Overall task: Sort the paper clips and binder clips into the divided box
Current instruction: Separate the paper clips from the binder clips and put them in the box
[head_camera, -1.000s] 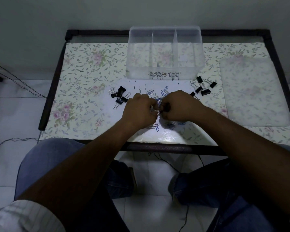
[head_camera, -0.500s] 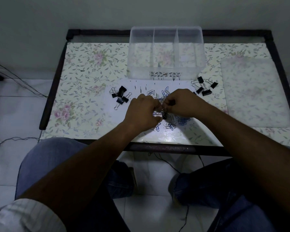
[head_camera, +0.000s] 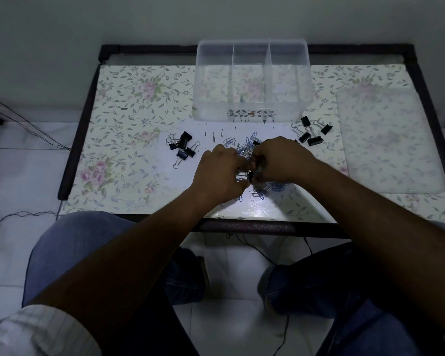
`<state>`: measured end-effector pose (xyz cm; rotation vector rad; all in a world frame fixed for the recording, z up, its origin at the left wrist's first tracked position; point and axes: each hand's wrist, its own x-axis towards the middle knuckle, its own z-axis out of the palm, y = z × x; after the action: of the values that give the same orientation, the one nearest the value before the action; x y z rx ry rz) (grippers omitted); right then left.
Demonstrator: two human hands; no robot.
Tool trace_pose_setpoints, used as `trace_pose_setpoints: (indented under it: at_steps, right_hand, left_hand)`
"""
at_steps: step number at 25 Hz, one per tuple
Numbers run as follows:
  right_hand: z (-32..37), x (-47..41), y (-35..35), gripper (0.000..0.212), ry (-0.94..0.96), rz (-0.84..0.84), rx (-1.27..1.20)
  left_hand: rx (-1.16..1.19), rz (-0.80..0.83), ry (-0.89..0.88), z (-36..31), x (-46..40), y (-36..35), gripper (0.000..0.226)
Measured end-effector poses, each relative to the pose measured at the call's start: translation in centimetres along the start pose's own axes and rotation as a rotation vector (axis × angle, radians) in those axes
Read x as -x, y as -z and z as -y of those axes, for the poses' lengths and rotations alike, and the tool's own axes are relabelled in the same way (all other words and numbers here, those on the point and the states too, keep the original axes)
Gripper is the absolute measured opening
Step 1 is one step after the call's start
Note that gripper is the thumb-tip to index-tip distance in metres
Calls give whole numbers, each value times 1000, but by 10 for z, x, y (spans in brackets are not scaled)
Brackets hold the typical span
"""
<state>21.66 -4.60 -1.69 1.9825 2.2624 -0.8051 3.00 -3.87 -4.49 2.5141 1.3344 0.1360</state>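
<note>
At the middle of the floral-patterned tabletop (head_camera: 129,104), both hands meet over a loose heap of blue wire paper clips (head_camera: 244,147). The left hand (head_camera: 220,176) and the right hand (head_camera: 283,158) have their fingers curled inward and touching, and together they pinch a small black binder clip (head_camera: 250,175) that shows in the gap between the fingertips, with a few paper clips caught around it. More paper clips spill out from under the hands toward 5 o'clock. At 10 o'clock from the hands lies a cluster of black binder clips with silver wire handles (head_camera: 183,147), well apart from the fingers. At 2 o'clock sits a second group of black binder clips (head_camera: 311,133), near the right hand. At 12 o'clock stands the clear plastic divided box (head_camera: 213,80) with three compartments. A translucent flat lid (head_camera: 388,140) lies at 3 o'clock.
</note>
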Motion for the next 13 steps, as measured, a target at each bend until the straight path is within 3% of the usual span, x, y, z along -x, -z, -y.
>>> trace_pose_setpoints:
  at_steps: [5, 8, 10, 13]
  right_hand:
    - [-4, -3, 1, 10, -10, 12, -37]
    - [-4, -3, 1, 7, -35, -72, -35]
    - [-6, -4, 4, 2, -44, -107, -45]
    - [-14, -5, 16, 8, -56, -90, -99]
  left_hand:
    - [-44, -49, -29, 1, 1, -3, 37]
    - [-15, -70, -27, 0, 2, -2, 35]
    - [120, -88, 30, 0, 3, 1, 33]
    - [562, -60, 220, 3, 0, 10, 25]
